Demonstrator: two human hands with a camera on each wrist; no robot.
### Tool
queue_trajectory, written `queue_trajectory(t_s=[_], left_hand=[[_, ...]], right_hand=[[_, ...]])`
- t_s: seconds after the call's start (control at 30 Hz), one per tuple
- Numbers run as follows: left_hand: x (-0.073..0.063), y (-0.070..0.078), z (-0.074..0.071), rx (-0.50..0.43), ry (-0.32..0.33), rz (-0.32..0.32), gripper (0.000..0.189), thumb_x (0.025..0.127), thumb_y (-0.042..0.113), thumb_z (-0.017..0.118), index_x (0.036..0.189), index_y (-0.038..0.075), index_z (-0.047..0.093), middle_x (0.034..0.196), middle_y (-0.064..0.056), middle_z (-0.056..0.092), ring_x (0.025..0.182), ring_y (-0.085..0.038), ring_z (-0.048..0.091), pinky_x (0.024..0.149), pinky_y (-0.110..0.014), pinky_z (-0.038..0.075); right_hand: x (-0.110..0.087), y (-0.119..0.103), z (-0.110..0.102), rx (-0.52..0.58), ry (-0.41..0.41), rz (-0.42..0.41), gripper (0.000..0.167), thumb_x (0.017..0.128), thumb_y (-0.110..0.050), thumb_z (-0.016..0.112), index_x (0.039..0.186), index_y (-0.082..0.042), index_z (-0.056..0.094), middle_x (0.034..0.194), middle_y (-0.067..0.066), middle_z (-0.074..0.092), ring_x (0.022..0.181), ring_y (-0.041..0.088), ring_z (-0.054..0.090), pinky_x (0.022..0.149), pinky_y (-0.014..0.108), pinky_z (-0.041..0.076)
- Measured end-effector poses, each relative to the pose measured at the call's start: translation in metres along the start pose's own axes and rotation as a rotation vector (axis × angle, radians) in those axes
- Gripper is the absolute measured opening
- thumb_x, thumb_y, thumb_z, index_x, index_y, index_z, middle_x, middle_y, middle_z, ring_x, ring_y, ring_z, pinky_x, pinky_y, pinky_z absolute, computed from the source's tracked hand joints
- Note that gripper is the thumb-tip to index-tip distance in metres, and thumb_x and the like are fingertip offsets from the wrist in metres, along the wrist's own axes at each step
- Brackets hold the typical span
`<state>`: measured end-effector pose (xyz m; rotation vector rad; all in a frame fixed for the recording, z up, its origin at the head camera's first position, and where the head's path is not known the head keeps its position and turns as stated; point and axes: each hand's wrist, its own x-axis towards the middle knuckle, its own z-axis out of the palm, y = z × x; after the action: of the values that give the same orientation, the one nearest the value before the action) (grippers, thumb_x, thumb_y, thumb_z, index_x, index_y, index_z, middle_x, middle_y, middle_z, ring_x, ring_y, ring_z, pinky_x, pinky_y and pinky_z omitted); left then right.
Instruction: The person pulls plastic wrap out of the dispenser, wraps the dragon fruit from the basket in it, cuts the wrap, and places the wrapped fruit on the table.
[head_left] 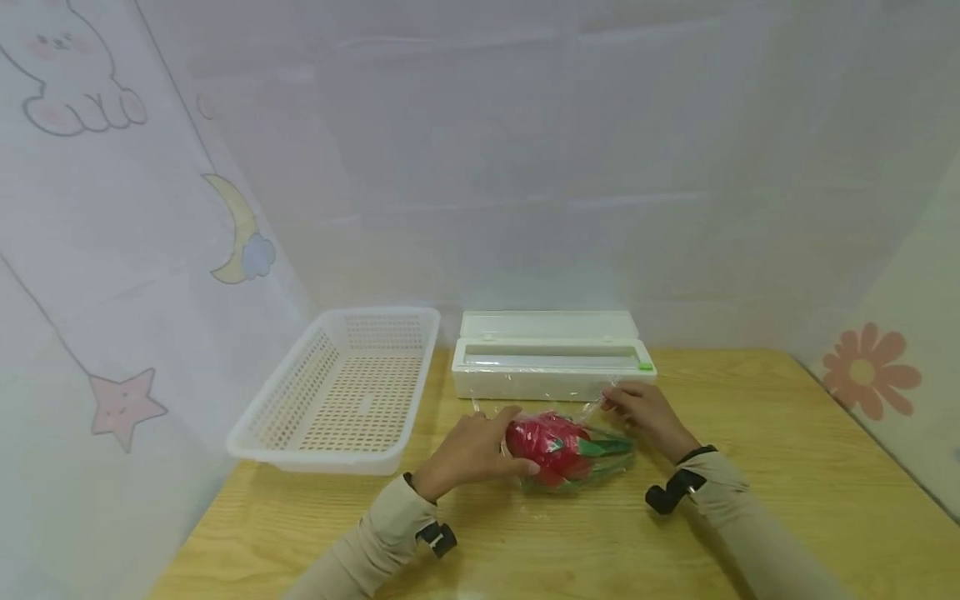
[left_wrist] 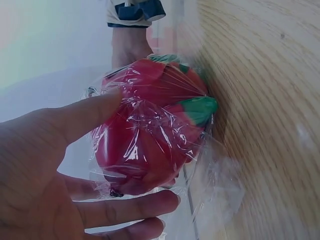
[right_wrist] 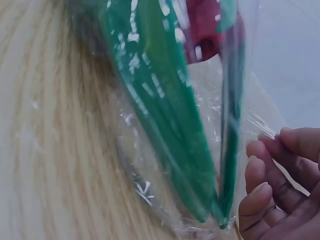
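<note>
A red dragon fruit [head_left: 547,442] with long green leaf tips, which looks like a model, lies on the wooden table, wrapped in clear cling film [left_wrist: 220,185]. My left hand [head_left: 472,450] holds the fruit from its left side. In the left wrist view the thumb rests on the film over the red body, and the other fingers reach round behind. At the leafy end, my right hand [head_left: 645,412] pinches a gathered edge of the film between thumb and fingertips, pulling it into a taut strand in the right wrist view. The fruit partly hides the left fingertips.
Behind the fruit stands a white cling film box [head_left: 540,385], its lid raised, with a roll inside and a green slider at the right end. On the left is a white perforated plastic basket [head_left: 330,461]. A pale curtain [head_left: 525,167] backs the table [head_left: 750,400].
</note>
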<state>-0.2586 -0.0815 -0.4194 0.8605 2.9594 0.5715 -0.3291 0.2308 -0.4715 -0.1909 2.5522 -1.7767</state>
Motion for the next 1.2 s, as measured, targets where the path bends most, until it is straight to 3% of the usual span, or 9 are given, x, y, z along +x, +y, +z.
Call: queue_trajectory(t_s=[0.23,0.3,0.4,0.5,0.63,0.73,0.8,1.0,1.2], left_hand=[[-0.001,0.007,-0.013,0.043,0.032,0.05,0.078,0.081,0.059,0.074,0.14,0.012,0.052,0.064,0.01,0.054,0.057,-0.006,0.046,0.053,-0.024,0.041],[-0.003,0.014,-0.024,0.088,0.06,0.069,0.076,0.084,0.057,0.073,0.14,0.012,0.052,0.06,0.009,0.052,0.054,-0.007,0.046,0.052,-0.025,0.042],[-0.001,0.028,-0.045,0.135,0.128,0.126,0.063,0.09,0.049,0.07,0.137,0.011,0.056,0.067,0.006,0.06,0.061,-0.009,0.053,0.059,-0.028,0.046],[0.007,0.044,-0.067,0.13,0.195,0.205,0.046,0.095,0.037,0.068,0.132,0.01,0.061,0.084,-0.001,0.07,0.075,-0.014,0.065,0.065,-0.03,0.051],[0.03,0.062,-0.086,0.105,0.228,0.307,0.032,0.099,0.028,0.064,0.126,0.009,0.065,0.097,-0.004,0.074,0.087,-0.017,0.069,0.069,-0.031,0.054],[0.05,0.073,-0.091,0.084,0.191,0.368,0.027,0.101,0.024,0.06,0.124,0.01,0.066,0.099,-0.004,0.074,0.089,-0.017,0.068,0.078,-0.032,0.053],[0.063,0.079,-0.09,0.063,0.143,0.401,0.025,0.102,0.022,0.059,0.123,0.01,0.067,0.099,-0.004,0.073,0.089,-0.016,0.067,0.08,-0.031,0.052],[0.1,0.087,-0.081,0.062,0.021,0.48,0.025,0.103,0.02,0.058,0.123,0.01,0.068,0.099,-0.003,0.073,0.082,-0.01,0.065,0.076,-0.023,0.05],[0.137,0.098,-0.065,0.158,-0.055,0.492,0.025,0.102,0.019,0.058,0.123,0.012,0.069,0.11,0.0,0.072,0.086,-0.008,0.066,0.076,-0.019,0.05]], right_hand=[[-0.007,0.0,-0.007,-0.039,0.029,-0.073,0.039,0.101,-0.031,0.06,0.108,0.006,0.071,0.092,0.015,0.072,0.077,0.021,0.066,0.059,0.031,0.051],[-0.011,0.002,-0.01,-0.105,0.146,-0.143,0.034,0.099,-0.028,0.064,0.105,0.005,0.072,0.087,0.015,0.073,0.073,0.021,0.067,0.058,0.028,0.052],[-0.014,0.002,-0.016,-0.213,0.403,-0.243,0.028,0.094,-0.021,0.072,0.103,0.005,0.07,0.086,0.017,0.07,0.072,0.024,0.064,0.06,0.027,0.049],[-0.007,0.0,-0.02,-0.273,0.549,-0.296,0.04,0.09,-0.019,0.076,0.114,0.009,0.061,0.105,0.025,0.063,0.091,0.036,0.058,0.08,0.037,0.046],[0.007,-0.004,-0.022,-0.29,0.49,-0.207,0.071,0.09,-0.031,0.075,0.137,0.013,0.045,0.134,0.036,0.045,0.122,0.053,0.039,0.1,0.061,0.031],[0.011,-0.003,-0.023,-0.269,0.391,-0.078,0.086,0.09,-0.041,0.073,0.146,0.012,0.034,0.145,0.036,0.036,0.134,0.055,0.029,0.106,0.066,0.027],[0.011,0.003,-0.024,-0.251,0.345,-0.047,0.091,0.091,-0.044,0.071,0.149,0.011,0.029,0.149,0.037,0.032,0.137,0.055,0.028,0.106,0.066,0.029],[0.016,0.013,-0.023,-0.305,0.302,-0.144,0.091,0.088,-0.043,0.075,0.147,0.012,0.034,0.148,0.036,0.035,0.134,0.053,0.035,0.103,0.066,0.034],[0.021,0.012,-0.019,-0.346,0.309,-0.213,0.088,0.085,-0.042,0.079,0.144,0.01,0.041,0.146,0.035,0.037,0.134,0.054,0.032,0.102,0.069,0.031]])
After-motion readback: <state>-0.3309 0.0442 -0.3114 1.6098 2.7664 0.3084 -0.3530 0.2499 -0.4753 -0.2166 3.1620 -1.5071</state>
